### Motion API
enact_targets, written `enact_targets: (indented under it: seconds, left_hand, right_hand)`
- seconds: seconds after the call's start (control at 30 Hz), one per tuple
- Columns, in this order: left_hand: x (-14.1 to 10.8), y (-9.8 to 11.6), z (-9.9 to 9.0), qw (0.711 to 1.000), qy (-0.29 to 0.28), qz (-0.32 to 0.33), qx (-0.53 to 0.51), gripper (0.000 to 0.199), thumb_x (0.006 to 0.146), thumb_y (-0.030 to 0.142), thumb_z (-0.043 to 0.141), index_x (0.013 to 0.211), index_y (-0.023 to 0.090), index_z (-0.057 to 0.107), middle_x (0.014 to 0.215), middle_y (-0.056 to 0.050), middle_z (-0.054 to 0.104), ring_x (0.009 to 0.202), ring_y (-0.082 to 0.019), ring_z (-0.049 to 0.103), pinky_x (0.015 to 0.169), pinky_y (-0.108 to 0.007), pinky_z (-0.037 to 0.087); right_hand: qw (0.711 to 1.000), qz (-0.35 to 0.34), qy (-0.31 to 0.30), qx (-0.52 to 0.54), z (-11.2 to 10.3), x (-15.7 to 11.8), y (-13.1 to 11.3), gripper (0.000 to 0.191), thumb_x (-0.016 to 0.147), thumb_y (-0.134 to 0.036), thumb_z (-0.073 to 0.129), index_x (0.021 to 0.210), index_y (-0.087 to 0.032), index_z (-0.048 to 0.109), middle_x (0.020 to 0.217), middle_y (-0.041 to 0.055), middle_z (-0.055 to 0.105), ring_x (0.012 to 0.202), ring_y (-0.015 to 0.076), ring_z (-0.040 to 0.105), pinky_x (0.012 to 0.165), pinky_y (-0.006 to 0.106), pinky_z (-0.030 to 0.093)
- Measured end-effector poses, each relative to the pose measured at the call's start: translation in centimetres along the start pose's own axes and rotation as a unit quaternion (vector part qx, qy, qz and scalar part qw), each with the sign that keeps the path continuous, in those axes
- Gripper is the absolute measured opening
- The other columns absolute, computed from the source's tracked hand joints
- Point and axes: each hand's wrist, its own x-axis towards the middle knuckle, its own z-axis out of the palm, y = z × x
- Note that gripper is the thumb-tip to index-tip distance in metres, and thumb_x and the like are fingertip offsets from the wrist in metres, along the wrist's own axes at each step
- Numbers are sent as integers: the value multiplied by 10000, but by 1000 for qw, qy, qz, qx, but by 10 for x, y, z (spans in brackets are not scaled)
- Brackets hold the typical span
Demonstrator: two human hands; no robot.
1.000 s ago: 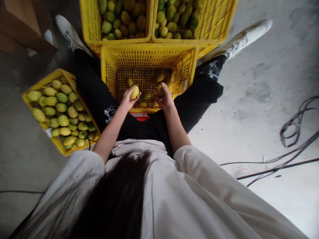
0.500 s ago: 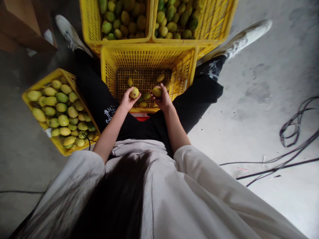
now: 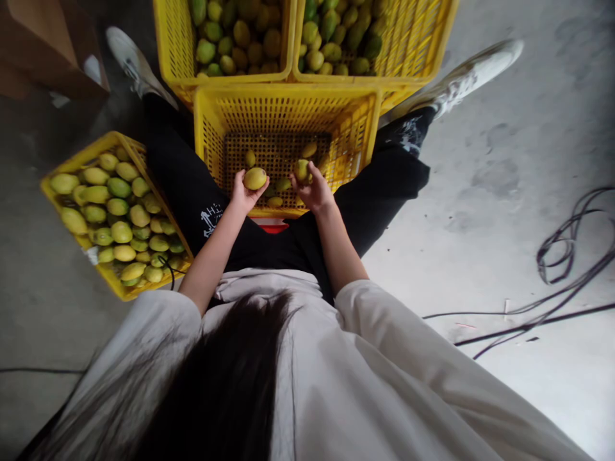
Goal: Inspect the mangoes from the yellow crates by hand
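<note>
The left hand (image 3: 243, 195) cradles one lemon (image 3: 254, 178), the right hand (image 3: 318, 192) a second lemon (image 3: 302, 171), over the yellow crate (image 3: 288, 92); the grips look loose, though partly hidden, so either could slip and bruise

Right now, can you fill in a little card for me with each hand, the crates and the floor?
Left hand: holds one yellow fruit
Right hand: holds another yellow fruit
Middle crate: between the legs; a few loose fruit on its bottom
Left crate: many yellow and green fruit
Far crates: two, side by side, fruit in both
Floor: grey, black cords at right
</note>
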Motion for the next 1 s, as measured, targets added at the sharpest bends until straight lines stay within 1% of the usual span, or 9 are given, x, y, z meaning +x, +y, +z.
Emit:
enact_targets:
  seconds: [0.17,0.33,0.43,0.53,0.63,0.7,0.83,0.9,1.0]
  left_hand:
    - [-9,0,3,1000,-30,9,-4,387,987,438,725,1316,234,740,1142,-97,813,1214,-272,791,958,-337,683]
    - [-10,1,5,999,-29,24,-23,379,959,404,775,1299,241,736,1178,-83,803,1205,-263,795,953,-327,686]
    - [-9,1,4,999,-23,36,-31,326,933,351,784,1238,241,748,1105,-63,812,1165,-256,801,997,-350,683]
    - [-8,0,1,998,-28,56,-31,225,959,302,718,1169,226,747,1071,-54,813,1204,-246,782,1094,-373,649]
    - [-9,1,-1,996,-45,68,-32,190,998,279,650,1156,215,733,1098,-63,810,1269,-255,753,1157,-418,618]
    - [-7,1,-1,996,-47,69,-31,179,1012,272,642,1161,219,725,1095,-68,806,1285,-266,745,1155,-444,621]
    - [-1,0,1,997,-22,65,-21,185,999,260,713,1182,233,712,1050,-44,790,1219,-248,770,1100,-423,649]
    - [2,-2,0,998,15,57,-13,161,996,249,734,1155,240,710,999,-21,772,1146,-205,780,1061,-367,657]
    - [4,-2,-6,995,96,35,-4,67,1017,223,709,1071,262,696,906,3,725,1060,-161,767,987,-291,665]
  right_hand:
    - [999,0,-13,-38,-6,3,-4,373,891,-632,810,1015,-309,671,979,45,762,949,246,756,602,323,659]
    - [1000,-9,-12,0,-7,2,-10,271,947,-557,754,1046,-313,693,934,21,757,819,191,732,548,266,623]
    - [1000,-6,-15,22,-8,1,-11,218,965,-501,740,1081,-320,703,878,-4,729,779,161,719,556,227,601]
    - [998,-10,-47,39,-10,-2,-12,242,944,-468,747,1143,-338,704,882,-22,731,812,165,732,590,227,605]
    - [994,-9,-80,80,-7,-6,-12,262,930,-432,738,1163,-320,695,901,-11,755,910,204,764,662,274,655]
    - [991,-3,-77,109,-4,-8,-12,224,944,-391,708,1147,-300,683,944,9,771,1022,235,781,755,341,697]
    - [995,17,-20,92,3,-9,-11,71,994,-324,659,1037,-268,650,988,30,764,1163,248,769,917,448,707]
    - [997,48,39,42,3,-9,-9,101,1027,-319,641,952,-254,623,911,23,736,1084,217,762,922,424,697]
    - [988,92,122,0,-1,-10,-9,262,1055,-259,591,798,-254,539,743,-17,645,858,145,694,877,316,677]
